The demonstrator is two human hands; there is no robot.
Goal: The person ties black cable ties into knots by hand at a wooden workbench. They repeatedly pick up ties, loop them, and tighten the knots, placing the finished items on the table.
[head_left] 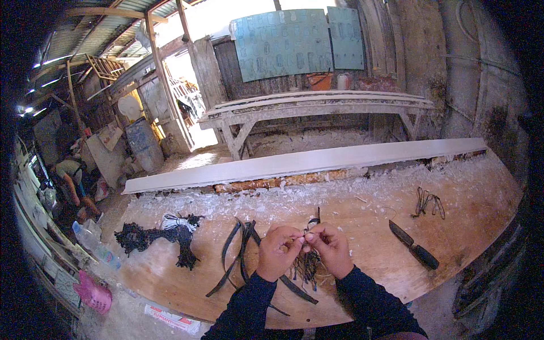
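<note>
My left hand (279, 252) and my right hand (330, 249) meet over the wooden tabletop, thumbs and fingertips pinched together. Between them they grip the top of a bundle of thin dark cords (307, 267), whose loose ends hang below my fingers. The short end of a black strip (313, 220) pokes up just beyond my fingertips. Beside my left hand lie several long black strips (228, 249), some crossing, partly covered by my left forearm. What exactly sits between the fingertips is too small to make out.
A knife (413, 245) with a dark handle lies to the right, near a small cord bundle (428, 203). Black knotted cords (139, 237) with a white cord (177, 221) lie left. A long white plank (306, 161) borders the table's far side. Another person (71, 175) bends down far left.
</note>
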